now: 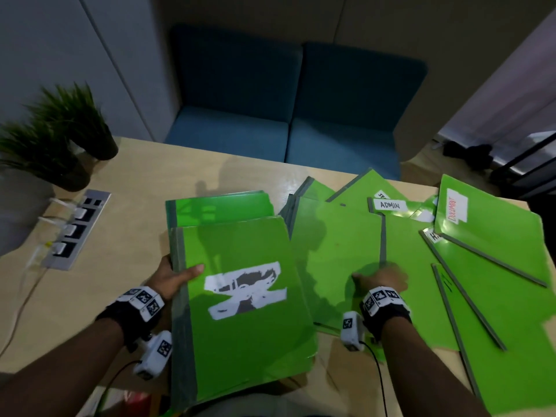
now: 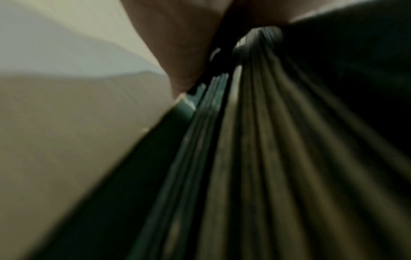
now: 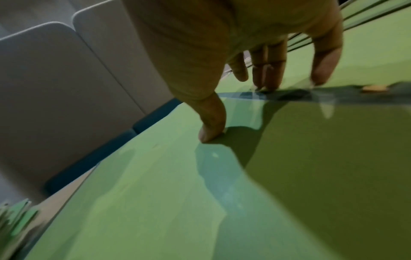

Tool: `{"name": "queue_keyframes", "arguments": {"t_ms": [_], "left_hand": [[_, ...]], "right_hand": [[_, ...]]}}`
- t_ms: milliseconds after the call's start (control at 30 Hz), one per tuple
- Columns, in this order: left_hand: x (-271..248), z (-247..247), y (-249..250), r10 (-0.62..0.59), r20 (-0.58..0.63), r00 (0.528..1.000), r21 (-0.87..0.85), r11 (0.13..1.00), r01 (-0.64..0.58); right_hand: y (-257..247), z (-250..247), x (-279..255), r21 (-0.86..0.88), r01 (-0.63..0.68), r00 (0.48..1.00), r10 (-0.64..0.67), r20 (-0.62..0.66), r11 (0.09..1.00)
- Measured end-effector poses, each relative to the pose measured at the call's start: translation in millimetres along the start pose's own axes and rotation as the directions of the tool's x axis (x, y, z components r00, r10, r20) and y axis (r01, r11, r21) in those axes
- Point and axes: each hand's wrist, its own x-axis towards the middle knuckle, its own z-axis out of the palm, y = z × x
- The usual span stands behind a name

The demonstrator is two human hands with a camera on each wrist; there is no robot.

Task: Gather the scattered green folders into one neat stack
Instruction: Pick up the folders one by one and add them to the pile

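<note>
My left hand [image 1: 177, 276] grips a thick stack of green folders [image 1: 243, 308] by its grey spine, thumb on top of the cover with a white picture label. The left wrist view shows the stack's edges [image 2: 255, 158] close up and blurred. Right of it, more green folders [image 1: 340, 260] lie fanned over the table. My right hand [image 1: 380, 279] rests on one of them, thumb and fingertips [image 3: 211, 135] pressing down beside a grey spine strip [image 3: 333, 98]. Further right lie folders labelled ADMIN [image 1: 390, 205] and others [image 1: 487, 230].
Wooden table [image 1: 135, 188] with a built-in socket strip [image 1: 75, 230] holding white plugs at the left. Two potted grass plants [image 1: 60, 130] stand at the far left corner. A blue sofa [image 1: 285, 115] is behind the table.
</note>
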Motion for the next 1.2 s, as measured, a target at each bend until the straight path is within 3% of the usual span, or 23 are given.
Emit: {"name": "queue_keyframes", "arguments": {"t_ms": [167, 267, 433, 567, 733, 833, 1000, 1067, 1200], "left_hand": [[1, -31, -6, -0.029, 0.021, 0.999, -0.031, 0.999, 0.03], [1, -38, -15, -0.089, 0.011, 0.996, 0.006, 0.996, 0.089], [17, -51, -43, -0.114, 0.006, 0.993, 0.085, 0.99, 0.113], [-2, -41, -24, -0.102, -0.012, 0.995, 0.128, 0.986, 0.103], [-6, -33, -20, -0.102, -0.016, 0.995, 0.111, 0.988, 0.103], [0, -36, -28, -0.114, -0.004, 0.993, 0.133, 0.985, 0.114], [33, -51, -64, -0.168, -0.032, 0.985, 0.208, 0.963, 0.171], [35, -50, -63, -0.167, -0.054, 0.984, 0.224, 0.959, 0.175], [21, -43, -43, -0.177, -0.089, 0.98, 0.262, 0.945, 0.195]], "right_hand": [[10, 12, 32, 0.201, -0.023, 0.996, 0.004, 0.091, 0.979], [-1, 3, 20, 0.287, -0.013, 0.992, -0.025, 0.126, 0.958], [-7, -19, 7, 0.431, 0.111, 0.992, -0.128, 0.011, 0.896], [-8, -30, 10, 0.466, 0.173, 0.983, -0.18, -0.032, 0.868], [-18, -36, -4, 0.494, 0.269, 0.962, -0.203, -0.183, 0.827], [-30, -58, -19, 0.538, 0.381, 0.916, -0.228, -0.33, 0.752], [-63, -132, -23, 0.531, 0.592, 0.793, -0.32, -0.518, 0.606], [-72, -140, -18, 0.517, 0.624, 0.775, -0.383, -0.502, 0.586], [-83, -90, -13, 0.546, 0.582, 0.801, -0.542, -0.254, 0.603]]}}
